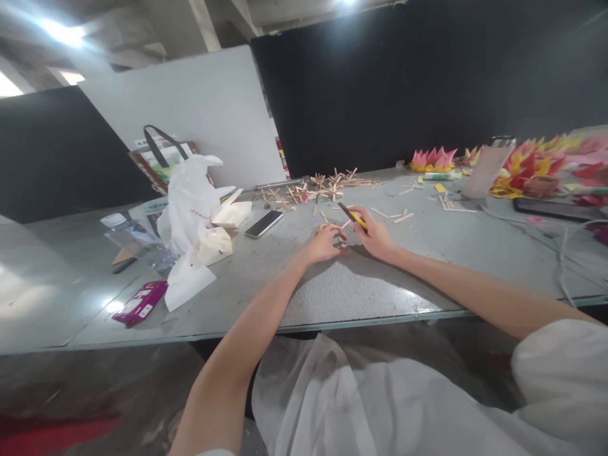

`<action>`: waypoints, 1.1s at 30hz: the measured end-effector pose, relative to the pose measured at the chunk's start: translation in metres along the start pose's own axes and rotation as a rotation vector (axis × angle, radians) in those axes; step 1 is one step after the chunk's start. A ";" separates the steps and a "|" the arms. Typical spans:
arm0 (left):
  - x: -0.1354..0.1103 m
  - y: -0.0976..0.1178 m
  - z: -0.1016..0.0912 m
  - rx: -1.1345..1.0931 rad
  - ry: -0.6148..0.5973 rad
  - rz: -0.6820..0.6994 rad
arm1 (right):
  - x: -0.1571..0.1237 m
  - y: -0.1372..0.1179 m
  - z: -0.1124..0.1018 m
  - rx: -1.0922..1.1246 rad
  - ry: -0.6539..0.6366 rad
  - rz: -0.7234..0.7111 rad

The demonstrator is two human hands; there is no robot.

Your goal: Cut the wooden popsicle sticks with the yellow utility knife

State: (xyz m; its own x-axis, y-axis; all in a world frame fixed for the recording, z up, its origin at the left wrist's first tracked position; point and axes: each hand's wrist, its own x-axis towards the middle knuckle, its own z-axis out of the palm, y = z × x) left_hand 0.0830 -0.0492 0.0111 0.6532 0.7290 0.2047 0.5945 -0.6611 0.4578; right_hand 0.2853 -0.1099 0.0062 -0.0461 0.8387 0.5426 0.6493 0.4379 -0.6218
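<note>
My right hand is closed around a yellow-and-black utility knife, whose dark end points up and to the left. Close beside it, my left hand rests on the grey table with its fingers curled in. A small pale piece shows at the left fingertips, too small to name for sure. Between the two hands lies a thin pinkish strip; its ends are partly hidden by fingers. Just beyond the hands, several flat wooden sticks are scattered.
A heap of wooden sticks spreads at the back. Leftward are a phone, a white plastic bag, a clear bottle and a purple packet. Rightward stand a frosted bottle, paper flowers and a cable.
</note>
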 end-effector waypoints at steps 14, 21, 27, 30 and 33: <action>-0.001 0.003 -0.001 0.135 0.060 -0.118 | 0.000 0.006 0.002 0.034 0.012 -0.008; -0.005 0.005 -0.003 0.259 0.011 -0.126 | 0.000 0.003 0.000 0.029 -0.007 0.015; -0.003 0.002 -0.002 0.259 0.024 -0.117 | 0.000 0.004 -0.001 0.050 -0.019 0.017; -0.003 0.001 -0.001 0.251 0.028 -0.113 | 0.000 0.006 -0.001 0.052 -0.028 0.017; -0.003 0.000 -0.002 0.269 0.020 -0.104 | -0.001 0.006 0.000 0.051 -0.031 0.010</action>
State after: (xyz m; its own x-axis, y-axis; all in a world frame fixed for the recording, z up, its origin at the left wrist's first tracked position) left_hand 0.0797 -0.0513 0.0121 0.5740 0.7972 0.1869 0.7629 -0.6036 0.2316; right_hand 0.2896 -0.1077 0.0019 -0.0640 0.8525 0.5189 0.6105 0.4447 -0.6554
